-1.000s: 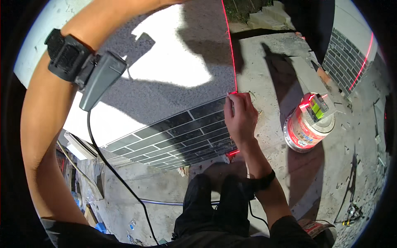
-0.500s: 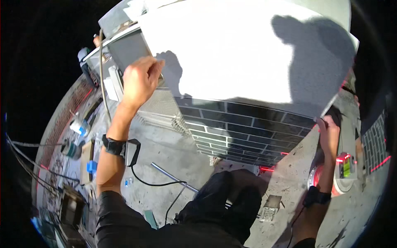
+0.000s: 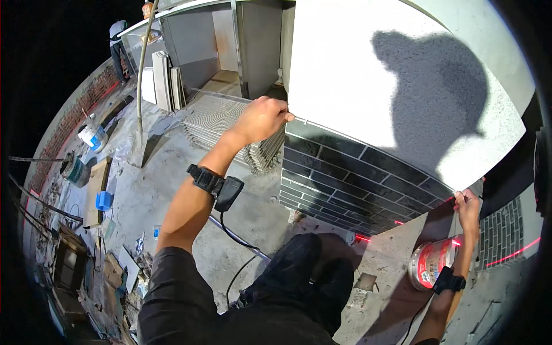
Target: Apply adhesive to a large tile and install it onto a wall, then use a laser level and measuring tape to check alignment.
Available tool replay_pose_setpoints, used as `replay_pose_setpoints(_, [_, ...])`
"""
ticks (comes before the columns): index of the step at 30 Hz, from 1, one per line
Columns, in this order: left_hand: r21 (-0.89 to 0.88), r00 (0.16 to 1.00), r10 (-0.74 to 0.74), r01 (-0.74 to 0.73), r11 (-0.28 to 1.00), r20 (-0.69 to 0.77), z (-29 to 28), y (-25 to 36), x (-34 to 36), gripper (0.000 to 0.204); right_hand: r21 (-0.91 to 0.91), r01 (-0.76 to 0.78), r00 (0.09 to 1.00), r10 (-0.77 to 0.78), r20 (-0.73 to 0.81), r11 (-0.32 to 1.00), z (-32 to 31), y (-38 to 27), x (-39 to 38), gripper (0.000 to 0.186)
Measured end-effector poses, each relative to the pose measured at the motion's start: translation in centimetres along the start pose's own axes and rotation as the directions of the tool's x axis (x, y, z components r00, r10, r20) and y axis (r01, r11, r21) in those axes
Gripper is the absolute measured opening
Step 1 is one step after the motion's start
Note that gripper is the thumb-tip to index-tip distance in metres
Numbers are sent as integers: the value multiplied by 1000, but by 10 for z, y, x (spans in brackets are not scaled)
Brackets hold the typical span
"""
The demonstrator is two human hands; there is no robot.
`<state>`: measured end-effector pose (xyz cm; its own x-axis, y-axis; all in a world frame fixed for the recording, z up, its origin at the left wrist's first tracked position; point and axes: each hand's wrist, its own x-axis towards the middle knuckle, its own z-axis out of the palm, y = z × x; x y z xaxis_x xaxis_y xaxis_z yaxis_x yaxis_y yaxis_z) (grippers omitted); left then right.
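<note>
My left hand [image 3: 263,119] is closed in a pinch at the left end of the top edge of a dark brick-pattern tiled face [image 3: 356,178]. My right hand [image 3: 467,208] is pinched at the right end of that same edge, by the corner. Along the edge between them runs a thin pale line, too fine to name. What the fingertips hold is hidden. Above the tiles rises a bright white rough wall surface [image 3: 345,63], with a shadow of a head on it. Straps with small devices sit on both my wrists.
A red-and-white bucket [image 3: 432,261] stands by my right forearm. Ribbed, stacked tiles [image 3: 218,123] lie left of the tiled face. A metal tube [image 3: 261,255] and a cable cross the floor. Buckets and debris lie far left, where another person [image 3: 119,49] stands.
My left hand has come down and right, from raised before the white surface to the tiled face's left corner. My right hand stays at the right corner. The view has shifted.
</note>
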<state>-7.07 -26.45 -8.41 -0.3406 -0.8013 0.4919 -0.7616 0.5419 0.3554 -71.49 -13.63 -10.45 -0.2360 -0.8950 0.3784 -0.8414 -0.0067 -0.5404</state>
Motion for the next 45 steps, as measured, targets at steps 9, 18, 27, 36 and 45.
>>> replay_pose_setpoints(9, [-6, 1000, 5, -5, 1000, 25, -4, 0, 5, 31, 38, -116, 987, 111, 118, 992, -8, -15, -2, 24])
replay_pose_setpoints(18, [20, 997, -64, 63, 998, 52, -3, 4, 9, 29, 101, -105, 990, 94, 108, 989, -6, -10, 2, 21])
replay_pose_setpoints(27, [131, 973, 3, 28, 991, -231, 13, 19, -11, 23, 90, -67, 996, 72, -58, 994, 10, -13, -8, 24])
replay_pose_setpoints(36, [-48, 937, -114, 104, 993, -330, 56, 52, -22, 21, 93, -35, 940, 64, -335, 995, 51, -35, -35, 33])
replay_pose_setpoints(45, [74, 908, -102, 144, 987, -405, 71, 59, -14, 21, -97, -115, 934, 74, -351, 989, 58, -38, -34, 27])
